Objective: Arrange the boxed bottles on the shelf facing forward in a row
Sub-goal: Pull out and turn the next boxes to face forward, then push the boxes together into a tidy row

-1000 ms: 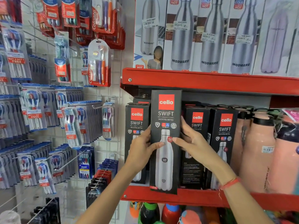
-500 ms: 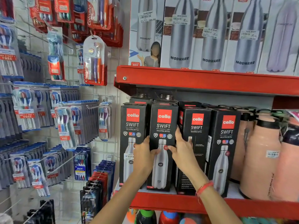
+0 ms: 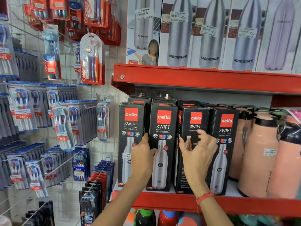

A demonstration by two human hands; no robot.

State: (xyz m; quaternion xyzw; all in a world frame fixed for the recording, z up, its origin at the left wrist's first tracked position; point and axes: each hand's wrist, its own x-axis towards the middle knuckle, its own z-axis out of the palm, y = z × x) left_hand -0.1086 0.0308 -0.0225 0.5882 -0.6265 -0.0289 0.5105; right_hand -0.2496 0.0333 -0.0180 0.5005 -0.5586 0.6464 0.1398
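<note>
Left hand (image 3: 143, 158) is pressed on the second Cello Swift box (image 3: 162, 147), steadying it face-forward on the red shelf (image 3: 162, 203), while the right hand (image 3: 197, 154), fingers spread, is reached toward the angled third box (image 3: 192, 128) beside it.

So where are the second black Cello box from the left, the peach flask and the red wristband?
Second Cello box (image 3: 163, 121): head view, on its red logo panel.
Peach flask (image 3: 259, 160): head view, on the middle of its body.
Red wristband (image 3: 204, 196): head view, on the band around the right wrist.
</note>
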